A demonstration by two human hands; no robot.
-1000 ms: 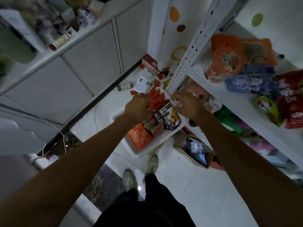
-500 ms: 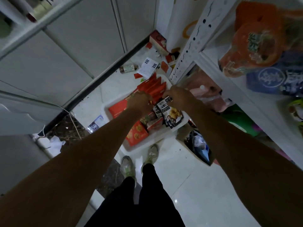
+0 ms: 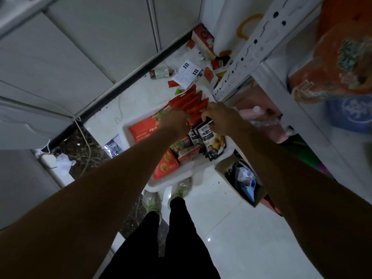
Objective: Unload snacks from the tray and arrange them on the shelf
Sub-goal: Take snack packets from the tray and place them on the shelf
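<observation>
A white tray (image 3: 173, 183) lies on the floor ahead of my feet, full of snack packs. Red packs (image 3: 191, 101) stand in a row at its far end, and a wide red bag (image 3: 144, 129) lies at its left. My right hand (image 3: 220, 117) is closed on the top of some black-and-white snack packets (image 3: 209, 138), which hang down over the tray. My left hand (image 3: 176, 118) is beside it over the red packs, fingers bent down among them; what it holds is hidden. The white shelf (image 3: 281, 85) rises on the right.
Orange (image 3: 342, 63) and blue (image 3: 350, 111) bags lie on the shelf at upper right. A cardboard box of rubbish (image 3: 244, 179) stands on the floor under the shelf. Papers (image 3: 187, 74), a small bottle (image 3: 160, 73) and a carton (image 3: 202, 42) litter the floor beyond the tray. Grey cabinet doors (image 3: 80, 47) line the left.
My head has tilted down, so the tray sits nearer the middle of the view and the upper shelves left it. Both hands stay over the tray, the right one lifting the black-and-white packets slightly.
</observation>
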